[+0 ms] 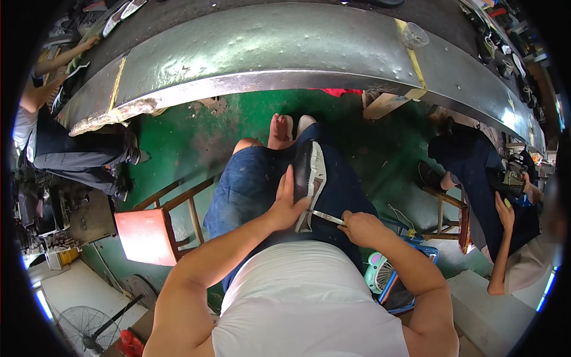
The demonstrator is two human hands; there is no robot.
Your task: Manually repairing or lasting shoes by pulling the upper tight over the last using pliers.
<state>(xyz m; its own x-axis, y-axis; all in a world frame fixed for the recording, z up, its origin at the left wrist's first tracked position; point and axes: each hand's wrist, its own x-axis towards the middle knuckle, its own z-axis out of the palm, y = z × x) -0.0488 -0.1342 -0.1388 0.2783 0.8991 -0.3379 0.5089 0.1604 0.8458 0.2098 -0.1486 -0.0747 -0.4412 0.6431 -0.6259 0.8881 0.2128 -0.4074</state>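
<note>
In the head view, the shoe (311, 178) lies mid-frame over blue shorts (241, 193), its long axis running nearly up the picture. The left hand (289, 207) is nearer, against its left side; I can't tell its grip. Lower right, the right hand (361, 229) clasps a slim metal tool (326, 217) aimed leftward at the shoe's lower end.
</note>
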